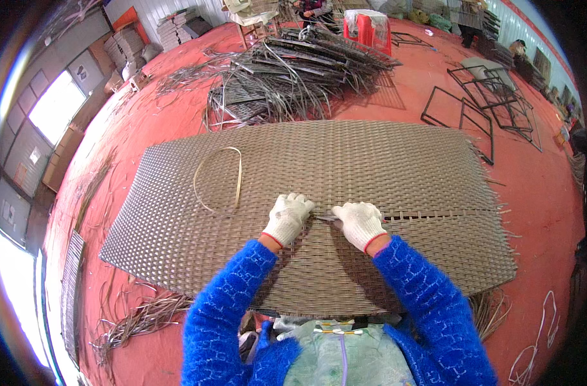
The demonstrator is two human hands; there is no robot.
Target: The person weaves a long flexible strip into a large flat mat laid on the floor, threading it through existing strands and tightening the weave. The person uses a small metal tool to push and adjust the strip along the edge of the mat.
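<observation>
Fuzzy blue sleeves point(219, 315) and a pale green apron point(374, 360) are closest, worn by someone leaning over a large brown woven panel point(370, 161). It lies beneath both hands and reaches well out to either side and beyond them. Left hand point(289, 217) and right hand point(359, 224), in white knit gloves with red cuffs, rest near its middle, just apart, fingers curled in. One short strip point(324, 217) shows between them; I cannot tell which hand pinches it, or whether both do. From the right hand toward the panel's right edge runs one open slit in the weave point(448, 216).

I count two hands, one panel being worked, and one loose loop of strip point(240, 180) lying on it, left of the hands. Whatever carries the panel is hidden. Red floor point(383, 106) spreads all around, with one heap of dark woven pieces point(293, 74) beyond, one red stool point(366, 32), one pale chair point(251, 18), and several black frames point(462, 114) at right, too tangled to count.
</observation>
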